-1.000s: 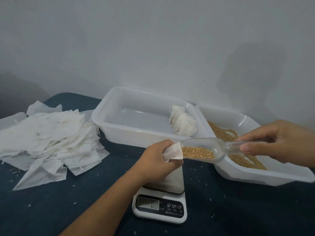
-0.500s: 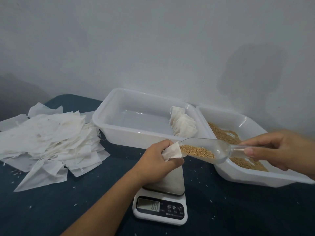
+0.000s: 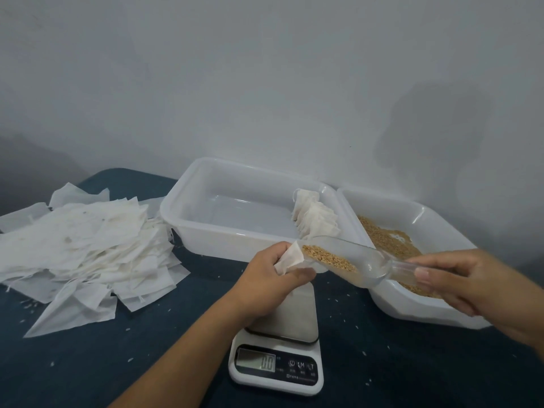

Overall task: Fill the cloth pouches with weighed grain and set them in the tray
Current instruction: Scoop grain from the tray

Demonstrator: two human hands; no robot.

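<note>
I have tipped the scoop point(image 3: 347, 260) steeper, its grain point(image 3: 329, 259) sliding toward the pouch point(image 3: 290, 257) my left hand point(image 3: 273, 281) pinches open above the scale point(image 3: 279, 348), my right hand point(image 3: 459, 278) gripping the handle; a few filled pouches point(image 3: 315, 217) stand in the tray point(image 3: 235, 240), many empty ones point(image 3: 82, 245) remain.

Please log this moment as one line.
left hand holds pouch | right hand tips scoop | grain entering

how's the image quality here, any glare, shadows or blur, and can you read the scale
Head view: dim, soft light, slightly hazy overall; a broad shadow on the wall upper right. The clear scoop shows faint highlights, no harsh glare. The scale display seems to read zero, its button labels blurred. Wide-angle bending shows at the edges.
</note>
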